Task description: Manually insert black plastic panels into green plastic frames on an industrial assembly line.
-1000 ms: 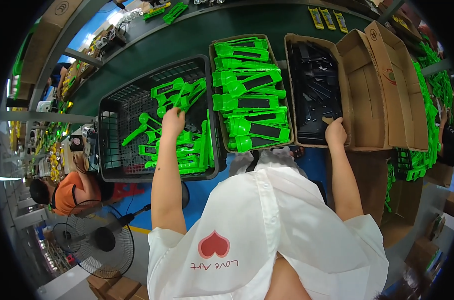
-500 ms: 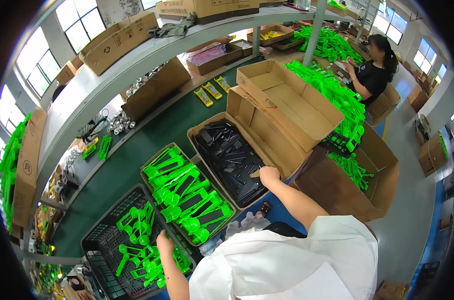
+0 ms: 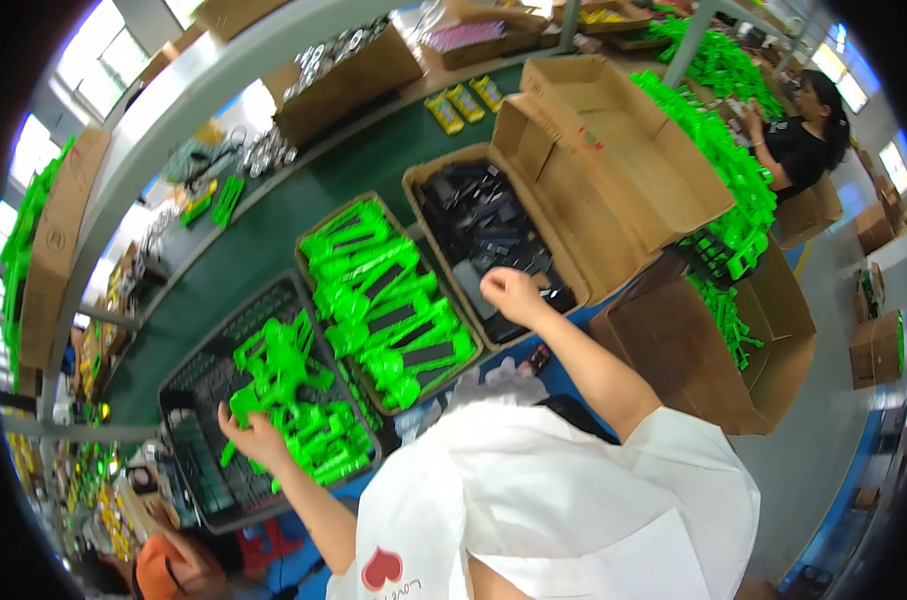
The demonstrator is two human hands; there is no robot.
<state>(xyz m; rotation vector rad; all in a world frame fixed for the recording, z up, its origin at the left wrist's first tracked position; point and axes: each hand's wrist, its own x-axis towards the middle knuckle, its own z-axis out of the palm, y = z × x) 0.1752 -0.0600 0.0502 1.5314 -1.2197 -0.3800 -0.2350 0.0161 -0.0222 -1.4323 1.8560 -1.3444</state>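
My left hand [image 3: 256, 440] is over the black plastic crate [image 3: 188, 512], its thumb and fingers closed on a bright green plastic part [image 3: 244, 404]. More green parts [image 3: 318, 440] lie heaped in that crate. My right hand [image 3: 515, 297] is above the cardboard box of black plastic pieces [image 3: 493, 225], its fingers pinched at the edge of a flat dark-grey piece [image 3: 467, 282]; the fingertips are slightly blurred. Between the two stands a cardboard tray of green parts [image 3: 383, 300] in rows, several with dark flat inserts.
Open cardboard boxes [image 3: 623, 180] are stacked right of the black pieces. A large green heap [image 3: 718, 190] lies beyond, by a seated person [image 3: 803, 140]. Yellow items [image 3: 463, 105] lie on the green bench [image 3: 373, 150]. Another person in orange [image 3: 178, 565] is at lower left. A grey shelf frame [image 3: 163, 110] arches overhead.
My left hand has moved left across the crate and now grips a green part. My right hand has come up and left from among the black pieces. The whole view has shifted and tilted.
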